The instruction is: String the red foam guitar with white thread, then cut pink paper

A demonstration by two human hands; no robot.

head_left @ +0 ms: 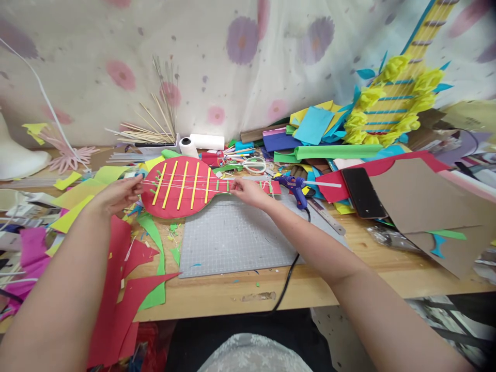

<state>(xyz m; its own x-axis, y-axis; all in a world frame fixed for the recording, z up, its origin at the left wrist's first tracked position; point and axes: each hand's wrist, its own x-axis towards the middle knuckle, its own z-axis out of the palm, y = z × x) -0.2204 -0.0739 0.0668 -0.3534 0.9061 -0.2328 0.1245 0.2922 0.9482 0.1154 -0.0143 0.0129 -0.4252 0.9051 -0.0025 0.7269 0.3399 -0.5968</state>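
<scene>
A red paper lute-shaped instrument (173, 199) with yellow bars and small green strips lies across the back of the grey cutting mat (232, 240). Thin white strings (174, 186) run lengthwise over its body. At the rounded left end, my left hand (123, 193) is closed, its fingertips pinching a white string near the edge. My right hand (245, 190) is closed over the neck and pinches a string that stretches between both hands. Right of the neck's end lies a purple hot glue gun (295, 187) with a glue stick in it.
A ruler (327, 217) and the gun's black cord (290, 276) lie on the mat. Red paper scraps (116, 294) hang over the front edge. Scissors (253, 165), thread spools (188, 147), a phone (364, 192) and cardboard (430, 196) surround the work. A yellow guitar-shaped piece (391, 111) leans behind.
</scene>
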